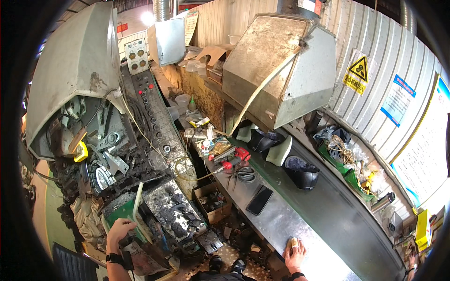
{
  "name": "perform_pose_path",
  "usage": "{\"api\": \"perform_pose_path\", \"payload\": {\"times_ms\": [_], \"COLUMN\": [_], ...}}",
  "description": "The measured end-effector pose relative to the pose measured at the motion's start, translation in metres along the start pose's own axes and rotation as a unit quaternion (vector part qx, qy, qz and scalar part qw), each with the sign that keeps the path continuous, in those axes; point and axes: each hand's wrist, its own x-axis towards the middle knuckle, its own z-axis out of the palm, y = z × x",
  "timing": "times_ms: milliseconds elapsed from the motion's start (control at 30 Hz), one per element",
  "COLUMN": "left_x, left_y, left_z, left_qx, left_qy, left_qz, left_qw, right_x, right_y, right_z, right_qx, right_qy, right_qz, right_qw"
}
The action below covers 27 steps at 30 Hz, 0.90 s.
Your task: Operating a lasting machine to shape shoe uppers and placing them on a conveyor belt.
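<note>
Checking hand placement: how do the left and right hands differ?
The left hand is curled near the green-lined container; the right hand rests palm-down on the metal tabletop. The right hand has a tan finger wrap; none shows on the left hand. Both wear dark wristbands.

At five o'clock the right hand [294, 255] rests on the counter [281, 222]. The left hand [122, 228], at eight, is near a pale strip [137, 201].

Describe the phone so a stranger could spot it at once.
Find the bare metal worktop running beside the dark belt. On it, between the black-handled scissors and the person's right hand, lies the phone. It is a flat, dark rectangle with a smooth face and no handles, unlike the scissors.
</note>
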Motion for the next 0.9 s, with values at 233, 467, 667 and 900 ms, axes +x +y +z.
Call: {"api": "perform_pose_path", "payload": {"times_ms": [233, 467, 667, 900], "left_x": [-0.004, 0.002, 0.008, 0.021], "left_y": [0.014, 0.000, -0.002, -0.004], "left_z": [-0.001, -0.004, 0.002, 0.005], "left_qx": [0.014, 0.001, -0.016, -0.062], "left_qy": [-0.002, -0.004, -0.010, -0.022], "left_qz": [-0.015, 0.000, 0.020, -0.054], "left_qw": [1.000, 1.000, 1.000, 0.996], "right_x": [0.000, 0.000, -0.001, 0.091], "right_y": [-0.002, -0.006, -0.002, 0.061], "right_z": [-0.002, -0.001, -0.002, 0.019], "right_qx": [0.001, -0.002, 0.013, 0.375], "right_qy": [-0.004, -0.017, -0.005, 0.103], "right_qz": [0.007, 0.016, 0.032, 0.157], "right_qw": [1.000, 1.000, 0.999, 0.908]}}
